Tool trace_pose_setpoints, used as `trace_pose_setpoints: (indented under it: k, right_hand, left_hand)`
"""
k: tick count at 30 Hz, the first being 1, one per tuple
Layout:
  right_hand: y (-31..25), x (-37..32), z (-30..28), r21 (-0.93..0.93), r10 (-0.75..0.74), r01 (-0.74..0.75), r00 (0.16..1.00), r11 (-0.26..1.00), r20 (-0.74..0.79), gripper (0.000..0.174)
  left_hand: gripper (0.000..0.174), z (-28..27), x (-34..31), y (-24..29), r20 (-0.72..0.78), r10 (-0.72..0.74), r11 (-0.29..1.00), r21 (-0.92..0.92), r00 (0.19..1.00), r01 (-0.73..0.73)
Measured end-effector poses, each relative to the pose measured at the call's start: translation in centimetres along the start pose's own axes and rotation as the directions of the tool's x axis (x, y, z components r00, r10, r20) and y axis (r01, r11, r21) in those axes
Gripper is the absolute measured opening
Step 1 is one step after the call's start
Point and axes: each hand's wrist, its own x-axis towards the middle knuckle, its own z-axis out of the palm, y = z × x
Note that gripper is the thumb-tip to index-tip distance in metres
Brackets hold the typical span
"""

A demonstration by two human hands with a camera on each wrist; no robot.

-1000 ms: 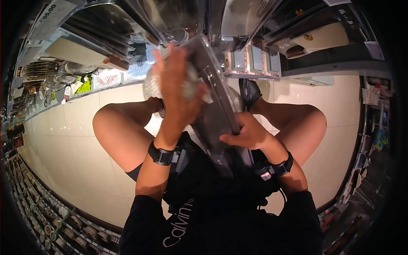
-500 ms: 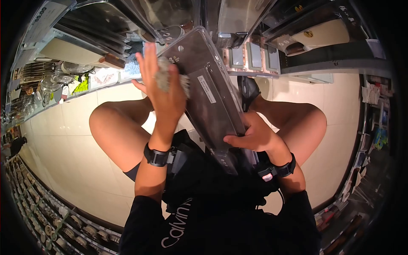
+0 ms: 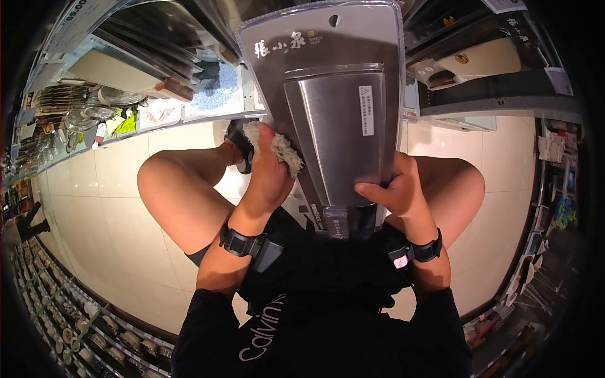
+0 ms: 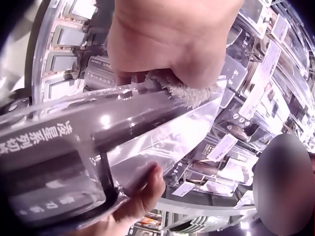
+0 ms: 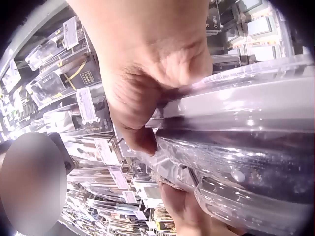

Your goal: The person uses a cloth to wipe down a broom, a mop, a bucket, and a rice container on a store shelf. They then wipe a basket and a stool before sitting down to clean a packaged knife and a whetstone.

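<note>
A cleaver [image 3: 337, 138] with a broad blade is sealed in a clear blister pack [image 3: 268, 75] on grey card, stood upright in front of the lap. My right hand [image 3: 401, 189] grips the pack's right edge, its thumb across the front over the lower blade. At the left edge, my left hand [image 3: 268, 179] holds a fluffy grey-white cloth [image 3: 287, 157], thumb pointing up. In the left wrist view this cloth [image 4: 189, 94] is pressed along the pack's side edge. The fingers behind the pack are hidden in the head view.
A display shelf ahead carries upright knife packs [image 3: 479, 57], blue textured pieces [image 3: 214, 91] and wire strainers [image 3: 79, 120]. Racks of small goods [image 3: 82, 315] line the back left. My bent knees [image 3: 183, 183] stand either side over the tiled floor [image 3: 94, 220].
The pack has turned from tilted and edge-on to facing me, rising higher in view. My left hand has come down from its upper left to its lower left edge with the cloth.
</note>
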Motion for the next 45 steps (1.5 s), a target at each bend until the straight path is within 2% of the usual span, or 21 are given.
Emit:
trace_pose_setpoints:
  k: [3, 7, 9, 11, 12, 13, 15, 16, 21, 26, 27, 28, 29, 31, 33, 34, 35, 37, 39, 41, 45]
  right_hand:
    - [-0.7, 0.3, 0.6, 0.265, -0.016, 0.040, 0.996, 0.964, -0.092, 0.051]
    - [0.7, 0.4, 0.5, 0.138, -0.083, 0.087, 0.996, 0.987, -0.038, 0.065]
    - [0.5, 0.7, 0.8, 0.126, -0.119, 0.122, 0.992, 0.984, -0.034, 0.062]
    - [1.4, 0.8, 0.9, 0.211, -0.061, 0.025, 0.985, 0.977, 0.164, 0.060]
    - [1.7, 0.9, 1.1, 0.204, -0.030, -0.015, 0.976, 0.979, 0.217, 0.058]
    - [2.2, 1.1, 1.0, 0.202, -0.028, -0.016, 0.976, 0.979, 0.214, 0.058]
    - [2.9, 1.8, 1.0, -0.022, -0.186, 0.205, 0.921, 0.978, 0.343, 0.056]
    - [2.8, 1.7, 1.3, 0.055, -0.163, 0.153, 0.932, 0.987, 0.324, 0.054]
    - [2.8, 1.5, 0.7, 0.226, -0.076, 0.005, 0.949, 0.974, 0.304, 0.060]
    - [3.6, 1.3, -0.1, 0.470, -0.107, 0.001, 0.974, 0.882, 0.199, 0.063]
    - [3.3, 1.4, 0.0, 0.540, -0.137, 0.037, 0.980, 0.841, 0.147, 0.062]
    - [2.7, 1.2, 0.0, 0.498, -0.115, 0.063, 0.990, 0.865, 0.076, 0.060]
    - [1.9, 1.3, 0.2, 0.498, -0.116, 0.065, 0.991, 0.865, 0.072, 0.060]
    - [0.9, 1.5, 0.5, 0.665, -0.146, 0.130, 0.989, 0.736, -0.032, 0.061]
    - [3.5, 0.9, -0.6, 0.593, -0.013, -0.001, 1.000, 0.805, 0.020, 0.060]
    - [5.1, 1.1, -0.4, 0.699, -0.040, 0.125, 0.990, 0.705, -0.137, 0.055]
    - [6.1, 1.2, -0.4, 0.767, -0.042, 0.259, 0.956, 0.586, -0.291, 0.051]
    - [3.5, 1.7, -0.3, 0.855, -0.186, 0.250, 0.965, 0.454, -0.184, 0.039]
    - [3.5, 1.8, -1.2, 0.900, -0.238, 0.237, 0.959, 0.365, -0.156, 0.030]
    - [5.6, 2.9, -2.2, 0.957, -0.572, 0.263, 0.807, 0.127, -0.145, 0.022]
    - [3.1, 1.4, -3.0, 0.920, -0.523, 0.385, 0.801, 0.076, -0.292, 0.018]
  left_hand:
    - [0.071, -1.8, -0.3, -0.7, 0.008, -0.059, 0.993, -0.097, 0.998, 0.060]
    - [0.068, -0.1, -1.2, 1.7, 0.435, 0.190, 0.932, -0.362, 0.880, -0.022]
    - [0.063, -2.2, -2.0, 2.5, 0.447, 0.078, 0.832, -0.521, 0.891, 0.189]
    - [0.053, -7.6, -3.6, 0.9, 0.247, 0.155, 0.984, 0.044, 0.957, -0.171]
    - [0.050, -8.8, -3.9, 0.5, 0.172, 0.242, 0.887, 0.359, 0.955, -0.290]
    - [0.050, -6.0, -3.6, 1.9, 0.174, 0.240, 0.889, 0.357, 0.955, -0.289]
    - [0.059, 1.7, -2.7, 6.4, 0.119, 0.204, 0.881, -0.454, 0.972, -0.129]
    - [0.059, 0.8, -3.0, 6.0, 0.120, 0.203, 0.882, -0.453, 0.972, -0.129]
    - [0.054, -0.7, -6.0, 1.5, 0.242, 0.037, 0.941, 0.317, 0.970, -0.115]
    - [0.048, -4.2, -5.7, -1.0, 0.202, -0.142, 0.434, 0.892, 0.969, -0.122]
    - [0.048, -3.9, -5.6, -0.7, 0.203, -0.140, 0.433, 0.893, 0.969, -0.124]
    - [0.043, -3.3, -5.4, -0.2, 0.286, -0.221, 0.819, 0.574, 0.933, 0.018]
    - [0.037, -3.1, -5.1, 0.0, 0.396, -0.245, 0.969, 0.116, 0.885, 0.217]
    - [0.038, -2.2, -4.4, 0.2, 0.487, -0.325, 0.945, 0.139, 0.811, 0.295]
    - [0.037, 1.1, -3.8, 0.6, 0.501, -0.211, 0.948, 0.314, 0.840, 0.051]
    - [0.038, 1.3, -3.3, 0.5, 0.556, -0.089, 0.882, 0.430, 0.826, -0.194]
    - [0.038, 1.2, -2.8, 0.3, 0.555, -0.087, 0.884, 0.426, 0.827, -0.193]
    - [0.038, 0.7, -2.2, -0.7, 0.717, -0.213, 0.795, 0.522, 0.664, -0.309]
    - [0.040, 0.6, -2.8, -1.6, 0.701, -0.226, 0.761, 0.560, 0.676, -0.326]
    - [0.038, 0.7, -3.1, -1.6, 0.606, -0.309, 0.429, 0.777, 0.733, -0.461]
    - [0.034, 1.0, -3.4, -1.8, 0.485, -0.317, 0.590, 0.774, 0.815, -0.231]
